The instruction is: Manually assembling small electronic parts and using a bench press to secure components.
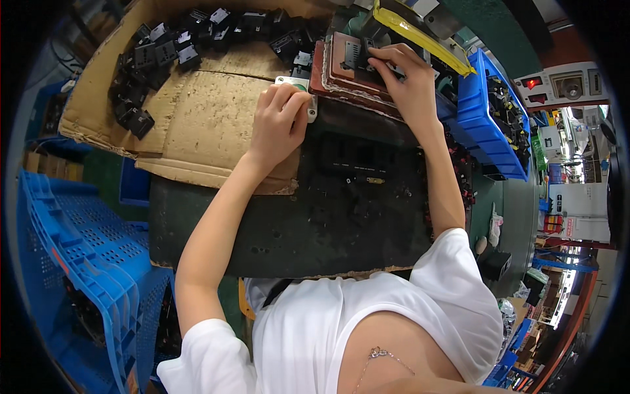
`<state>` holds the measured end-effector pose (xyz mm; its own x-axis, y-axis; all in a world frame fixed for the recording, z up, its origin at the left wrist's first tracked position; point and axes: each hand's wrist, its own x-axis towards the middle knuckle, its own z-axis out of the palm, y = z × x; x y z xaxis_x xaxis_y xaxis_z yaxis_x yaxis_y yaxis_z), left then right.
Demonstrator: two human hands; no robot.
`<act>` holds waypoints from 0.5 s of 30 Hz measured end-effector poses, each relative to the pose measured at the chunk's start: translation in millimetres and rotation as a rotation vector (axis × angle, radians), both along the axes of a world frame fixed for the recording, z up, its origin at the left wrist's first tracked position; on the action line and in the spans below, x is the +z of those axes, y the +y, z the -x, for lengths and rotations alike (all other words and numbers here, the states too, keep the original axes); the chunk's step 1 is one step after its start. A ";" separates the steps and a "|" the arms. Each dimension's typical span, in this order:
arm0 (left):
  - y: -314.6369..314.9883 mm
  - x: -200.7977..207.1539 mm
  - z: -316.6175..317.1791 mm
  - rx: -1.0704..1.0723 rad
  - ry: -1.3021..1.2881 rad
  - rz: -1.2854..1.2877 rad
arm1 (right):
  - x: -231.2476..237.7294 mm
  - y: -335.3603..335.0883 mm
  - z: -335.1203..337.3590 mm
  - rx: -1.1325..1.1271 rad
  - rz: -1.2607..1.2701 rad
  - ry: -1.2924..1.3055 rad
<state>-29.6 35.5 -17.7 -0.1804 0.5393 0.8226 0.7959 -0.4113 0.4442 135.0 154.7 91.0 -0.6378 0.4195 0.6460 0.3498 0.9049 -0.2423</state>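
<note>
My left hand (279, 121) is closed, its fingers curled over a small pale push-button box (312, 113) with a bit of green showing on top. The fingertips are partly hidden behind the knuckles. Further right, my right hand (410, 79) pinches a small black plastic part (365, 56) between thumb and fingers. That part stands on a reddish-brown layered block (319, 71) topped with a metal plate (342, 60). Beyond the left hand, many black plastic housings (155, 58) lie in a loose curve on a cardboard sheet (216, 121).
A yellow-wrapped bar (423, 38) slants over the block. At the right stands a blue bin (479, 121) of small parts, with red pieces (468, 180) below it. A blue perforated crate (98, 230) is at the left. Small bits lie on the dark worktop (315, 230).
</note>
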 end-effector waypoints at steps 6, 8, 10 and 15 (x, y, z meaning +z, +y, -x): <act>-0.5 1.1 0.3 -0.001 0.009 0.014 | 2.5 -1.2 -1.7 -0.052 -0.096 -0.049; -1.1 -0.2 0.9 0.004 0.010 0.011 | 0.7 -0.8 -1.4 -0.068 -0.095 -0.052; -0.6 0.1 0.5 0.003 0.011 0.003 | -2.6 3.6 -2.5 -0.027 -0.135 0.037; 0.1 1.3 -0.2 0.003 0.005 0.009 | -5.1 11.2 -2.4 0.013 -0.164 0.052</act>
<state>-29.4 35.6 -16.4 -0.1781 0.5463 0.8184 0.7993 -0.4048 0.4442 137.4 165.8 85.9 -0.6060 0.2976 0.7377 0.3285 0.9382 -0.1086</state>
